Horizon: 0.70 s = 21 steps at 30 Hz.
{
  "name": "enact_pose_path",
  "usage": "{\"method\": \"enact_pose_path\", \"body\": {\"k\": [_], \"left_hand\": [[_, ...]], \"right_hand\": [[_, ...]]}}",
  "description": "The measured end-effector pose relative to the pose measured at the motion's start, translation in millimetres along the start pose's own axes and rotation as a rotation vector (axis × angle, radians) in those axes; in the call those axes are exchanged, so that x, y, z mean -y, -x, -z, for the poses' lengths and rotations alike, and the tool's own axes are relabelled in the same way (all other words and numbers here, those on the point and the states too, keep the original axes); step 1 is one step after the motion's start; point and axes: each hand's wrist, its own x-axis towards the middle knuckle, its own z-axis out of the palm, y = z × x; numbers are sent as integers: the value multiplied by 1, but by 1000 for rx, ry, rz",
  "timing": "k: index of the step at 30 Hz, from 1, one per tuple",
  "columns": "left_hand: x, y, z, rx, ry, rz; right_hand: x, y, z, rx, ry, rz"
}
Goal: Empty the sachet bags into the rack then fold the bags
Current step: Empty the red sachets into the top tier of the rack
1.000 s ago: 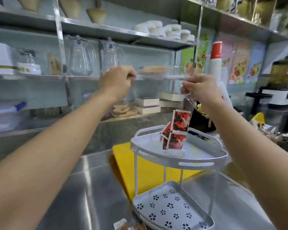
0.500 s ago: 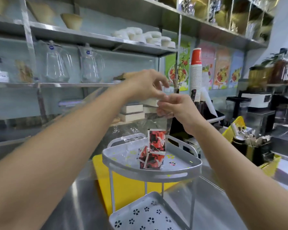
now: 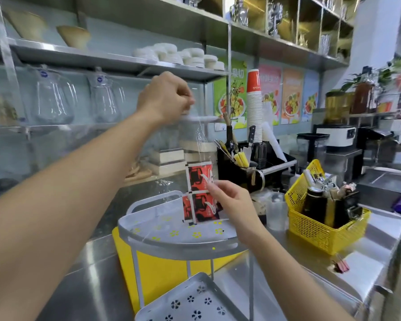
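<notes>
A white two-tier rack (image 3: 178, 245) stands on the steel counter before me. Red-and-black sachets (image 3: 198, 195) stand stacked on its top tier, still inside a clear plastic bag (image 3: 195, 144). My left hand (image 3: 164, 98) is raised above the rack and pinches the bag's top edge, holding it stretched upward. My right hand (image 3: 227, 200) is lower, at the right side of the sachets, with its fingertips touching them through the plastic. The rack's lower tier (image 3: 190, 302) is empty.
A yellow cutting board (image 3: 153, 269) lies under the rack. A yellow basket (image 3: 320, 230) with bottles and tools sits to the right, a clear measuring cup (image 3: 277, 212) beside it. A black utensil holder (image 3: 239, 167) and stacked paper cups (image 3: 254, 107) stand behind. A pink clip (image 3: 339, 266) lies on the counter.
My right hand let go of the bag's top and dropped down to the sachets. My left hand stays high on the bag. The view has shifted left to right.
</notes>
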Motion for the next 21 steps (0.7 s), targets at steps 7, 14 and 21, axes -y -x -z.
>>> {"method": "enact_pose_path", "body": {"k": [7, 14, 21], "left_hand": [[5, -3, -7, -90, 114, 66], [30, 1, -7, -81, 254, 158], [65, 32, -3, -34, 435, 355]], "right_hand": [[-6, 5, 19, 41, 173, -59], [7, -1, 37, -150, 154, -144], [36, -29, 65, -254, 438, -48]]}}
